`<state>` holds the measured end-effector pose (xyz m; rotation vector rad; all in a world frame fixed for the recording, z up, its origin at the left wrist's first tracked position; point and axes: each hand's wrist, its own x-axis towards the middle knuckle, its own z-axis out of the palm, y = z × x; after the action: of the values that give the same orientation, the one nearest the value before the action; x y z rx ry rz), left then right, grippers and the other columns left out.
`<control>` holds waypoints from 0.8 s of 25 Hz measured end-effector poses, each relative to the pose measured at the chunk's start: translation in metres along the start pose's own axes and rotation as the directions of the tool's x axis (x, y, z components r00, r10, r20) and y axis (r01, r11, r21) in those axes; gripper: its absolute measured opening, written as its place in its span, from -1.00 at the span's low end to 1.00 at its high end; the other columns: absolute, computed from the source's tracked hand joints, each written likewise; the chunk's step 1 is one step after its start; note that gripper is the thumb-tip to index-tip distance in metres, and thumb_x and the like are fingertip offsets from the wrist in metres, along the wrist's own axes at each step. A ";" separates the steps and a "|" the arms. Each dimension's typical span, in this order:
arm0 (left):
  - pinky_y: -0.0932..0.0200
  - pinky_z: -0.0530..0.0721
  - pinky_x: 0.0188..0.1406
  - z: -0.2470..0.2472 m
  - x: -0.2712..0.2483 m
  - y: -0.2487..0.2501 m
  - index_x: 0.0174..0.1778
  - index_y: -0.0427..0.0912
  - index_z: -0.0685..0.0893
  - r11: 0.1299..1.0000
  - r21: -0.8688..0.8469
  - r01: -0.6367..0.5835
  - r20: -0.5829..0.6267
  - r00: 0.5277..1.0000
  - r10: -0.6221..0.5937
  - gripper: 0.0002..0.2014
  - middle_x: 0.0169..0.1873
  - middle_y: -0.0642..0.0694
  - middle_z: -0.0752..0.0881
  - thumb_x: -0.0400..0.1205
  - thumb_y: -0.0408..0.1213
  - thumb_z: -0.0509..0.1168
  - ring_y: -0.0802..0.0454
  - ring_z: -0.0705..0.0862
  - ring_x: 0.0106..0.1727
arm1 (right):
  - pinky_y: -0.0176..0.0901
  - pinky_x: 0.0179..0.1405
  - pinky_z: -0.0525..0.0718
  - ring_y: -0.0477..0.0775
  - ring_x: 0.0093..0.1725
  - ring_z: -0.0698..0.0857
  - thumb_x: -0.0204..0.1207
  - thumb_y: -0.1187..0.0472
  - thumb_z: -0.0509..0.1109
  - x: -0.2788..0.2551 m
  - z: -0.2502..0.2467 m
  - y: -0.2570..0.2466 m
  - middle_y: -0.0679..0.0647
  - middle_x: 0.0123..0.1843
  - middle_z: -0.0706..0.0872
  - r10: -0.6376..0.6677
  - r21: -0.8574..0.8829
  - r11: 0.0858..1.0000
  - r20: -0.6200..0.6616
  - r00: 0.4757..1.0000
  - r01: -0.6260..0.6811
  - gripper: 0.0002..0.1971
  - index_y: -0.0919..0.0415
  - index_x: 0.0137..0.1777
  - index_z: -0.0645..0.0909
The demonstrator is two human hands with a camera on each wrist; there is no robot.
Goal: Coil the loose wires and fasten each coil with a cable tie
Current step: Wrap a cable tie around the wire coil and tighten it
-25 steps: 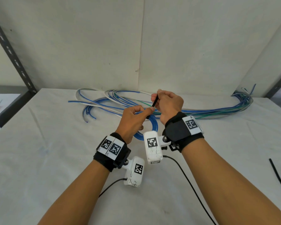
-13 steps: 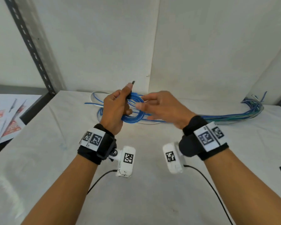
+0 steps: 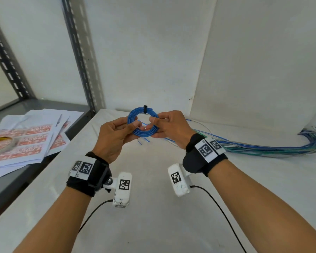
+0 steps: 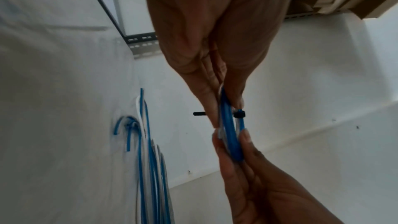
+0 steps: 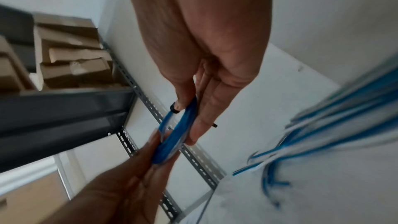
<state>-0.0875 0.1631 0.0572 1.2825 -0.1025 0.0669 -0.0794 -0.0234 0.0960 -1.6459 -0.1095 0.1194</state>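
Two hands hold one blue wire coil up above the white table, at the centre of the head view. The left hand pinches the coil's lower left arc between thumb and fingers; the right hand pinches its right side the same way, fingers pressed together along the strands. A black cable tie wraps the coil at its top, in the upper middle of the frame. In the left wrist view the coil is seen edge-on at centre, fingertips closing on it from above and below, and the tie's head sits on the right of the strands with its short tail poking out to the left. The right wrist view is blurred but shows the coil clamped between both hands at mid-frame. Loose blue, white and green wires lie on the table toward the right edge. Printed red-and-white sheets and a roll of tape lie on a grey shelf at the left.
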 end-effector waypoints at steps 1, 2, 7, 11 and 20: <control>0.09 0.83 0.03 -0.007 -0.001 0.000 0.24 -0.39 0.73 1.000 -0.026 -0.001 -0.017 1.000 0.001 -0.72 -0.02 -0.30 0.86 0.63 -0.40 0.40 -0.09 0.86 -0.02 | -0.02 -0.08 0.88 0.29 -0.06 0.87 0.67 0.29 0.45 0.003 0.008 0.001 0.44 0.03 0.82 0.019 0.034 0.999 0.001 1.000 -0.019 -0.71 0.53 0.24 0.66; 0.14 0.82 -0.01 -0.011 -0.002 0.000 0.22 -0.37 0.73 0.998 -0.061 -0.002 -0.031 1.000 0.000 -0.75 -0.05 -0.26 0.87 0.63 -0.41 0.39 -0.05 0.86 -0.04 | -0.05 -0.12 0.88 0.24 -0.12 0.86 0.66 0.29 0.45 0.004 0.015 0.002 0.43 0.03 0.82 0.034 0.056 0.998 -0.004 0.999 -0.033 -0.72 0.52 0.23 0.66; 0.15 0.81 0.09 -0.036 -0.008 -0.002 0.14 -0.26 0.77 0.977 -0.205 0.064 -0.059 0.995 -0.077 -0.75 -0.04 -0.17 0.86 0.57 -0.31 0.39 0.01 0.84 0.02 | -0.12 -0.19 0.87 0.07 -0.25 0.84 0.63 0.27 0.49 0.006 0.042 0.009 0.29 -0.08 0.83 0.033 0.041 0.999 0.010 0.999 -0.033 -0.73 0.47 0.20 0.69; 0.18 0.81 0.02 -0.048 -0.010 0.005 0.20 -0.31 0.72 0.965 -0.253 0.065 -0.040 0.996 -0.078 -0.76 -0.05 -0.16 0.85 0.63 -0.36 0.33 0.01 0.84 0.02 | -0.18 -0.26 0.84 0.01 -0.28 0.84 0.63 0.30 0.49 0.005 0.058 0.010 0.24 -0.14 0.83 0.014 0.144 0.990 -0.071 0.997 -0.004 -0.70 0.48 0.26 0.67; 0.19 0.81 0.00 -0.053 -0.022 0.019 0.16 -0.32 0.73 0.946 -0.315 0.074 -0.068 0.993 -0.100 -0.81 -0.06 -0.16 0.85 0.70 -0.36 0.29 0.00 0.83 0.04 | -0.09 0.16 0.80 0.14 0.08 0.79 0.64 0.40 0.44 -0.007 0.067 0.006 0.24 0.07 0.81 0.001 0.320 0.947 0.104 0.995 -0.035 -0.70 0.47 0.34 0.63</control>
<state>-0.1090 0.2191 0.0579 0.9644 0.0164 0.0266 -0.0956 0.0413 0.0846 -1.3146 -0.1455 0.2249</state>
